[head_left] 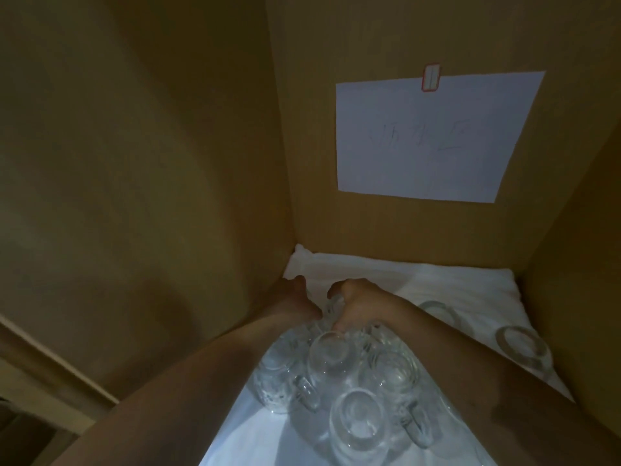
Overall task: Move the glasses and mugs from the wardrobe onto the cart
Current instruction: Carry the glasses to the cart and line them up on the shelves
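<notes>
Several clear glass mugs stand upside down in a tight cluster (331, 353) on a white cloth (420, 280) on the wardrobe shelf. Both my arms reach over the cluster to its far end. My right hand (356, 302) has its fingers curled down around a glass mug (332, 306) at the back of the group. My left hand (295, 294) lies close to the left wardrobe wall, beside the same mug; its fingers are in shadow and its grip is unclear. The nearest mug (356, 428) shows a handle on its right side. The cart is out of view.
Two more upturned glasses (437, 311) (522, 346) stand apart on the right of the cloth. Brown wardrobe walls close in on the left, the back and the right. A white paper sheet (433, 136) with handwriting is clipped to the back wall.
</notes>
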The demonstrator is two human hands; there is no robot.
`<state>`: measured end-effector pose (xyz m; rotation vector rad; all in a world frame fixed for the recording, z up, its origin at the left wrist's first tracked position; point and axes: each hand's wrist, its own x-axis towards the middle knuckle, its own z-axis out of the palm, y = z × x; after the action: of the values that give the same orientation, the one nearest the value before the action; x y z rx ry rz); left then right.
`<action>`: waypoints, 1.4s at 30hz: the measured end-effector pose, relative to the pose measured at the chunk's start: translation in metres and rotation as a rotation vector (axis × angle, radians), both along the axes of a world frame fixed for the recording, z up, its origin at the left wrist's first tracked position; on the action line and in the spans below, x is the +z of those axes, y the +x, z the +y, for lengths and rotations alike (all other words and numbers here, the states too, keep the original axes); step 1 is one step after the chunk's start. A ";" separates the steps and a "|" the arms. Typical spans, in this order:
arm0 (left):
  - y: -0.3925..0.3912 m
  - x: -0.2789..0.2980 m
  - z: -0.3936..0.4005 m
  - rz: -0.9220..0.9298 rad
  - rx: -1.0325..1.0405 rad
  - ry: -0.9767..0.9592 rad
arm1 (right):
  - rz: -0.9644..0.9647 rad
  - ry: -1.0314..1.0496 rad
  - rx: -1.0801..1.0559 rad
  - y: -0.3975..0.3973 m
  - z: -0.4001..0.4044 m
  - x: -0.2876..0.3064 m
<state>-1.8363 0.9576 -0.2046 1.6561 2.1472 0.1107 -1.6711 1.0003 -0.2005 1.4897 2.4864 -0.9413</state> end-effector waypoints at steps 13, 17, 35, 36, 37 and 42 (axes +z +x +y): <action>-0.012 0.066 0.007 -0.163 0.136 0.376 | 0.378 0.095 -0.270 0.021 -0.003 0.041; -0.007 0.105 0.006 -0.268 0.265 0.612 | 0.700 0.090 -0.535 0.040 -0.010 0.081; 0.048 0.203 -0.053 -1.851 0.204 0.548 | 1.939 -0.346 -0.687 0.119 -0.101 0.171; 0.050 0.204 -0.062 -1.908 0.182 0.501 | 1.955 -0.343 -0.687 0.117 -0.108 0.171; 0.052 0.205 -0.071 -1.955 0.167 0.459 | 1.980 -0.352 -0.708 0.115 -0.115 0.170; 0.057 0.200 -0.111 -2.045 0.124 0.351 | 2.043 -0.348 -0.743 0.109 -0.153 0.163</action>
<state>-1.7795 0.8469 -0.0041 0.5841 0.5321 1.4614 -1.5617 0.8471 -0.0371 1.2862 1.3677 -4.2312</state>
